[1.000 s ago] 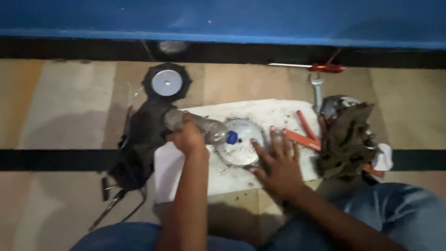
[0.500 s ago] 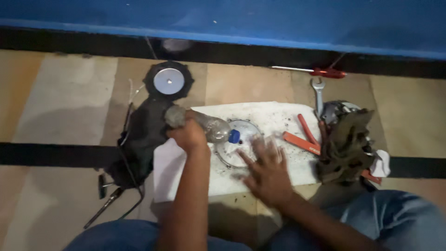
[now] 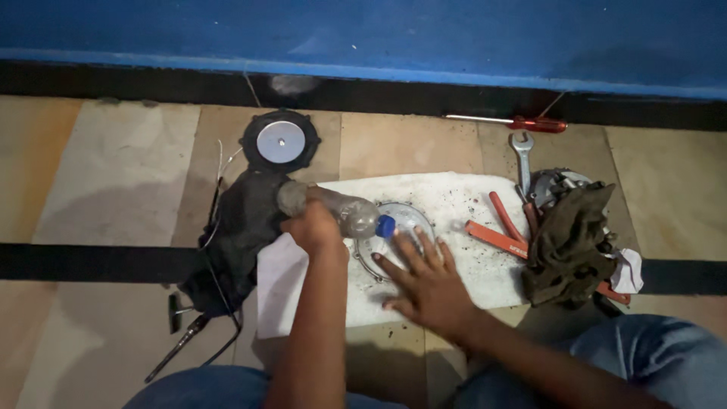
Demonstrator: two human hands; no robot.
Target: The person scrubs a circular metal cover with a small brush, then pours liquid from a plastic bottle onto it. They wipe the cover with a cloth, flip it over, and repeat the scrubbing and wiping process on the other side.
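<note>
Plastic bottle tipped over a round metal plate on a white cloth

A clear plastic bottle point(image 3: 344, 212) with a blue cap point(image 3: 386, 226) is gripped by the left hand point(image 3: 314, 227), fingers closed around its body, and is held on its side with the cap end just above a round metal plate point(image 3: 405, 220). The right hand point(image 3: 428, 284) is spread flat, fingers apart, holding nothing, and rests on the plate's near edge and the white cloth point(image 3: 454, 201) beneath it. The cap appears to be still on, so pouring is judged not yet begun. Beyond the right hand lie red-handled pliers point(image 3: 500, 235), a spanner point(image 3: 522, 155) and a dark rag point(image 3: 568, 242); beyond the left hand sits a black diaphragm disc point(image 3: 280, 142).
</note>
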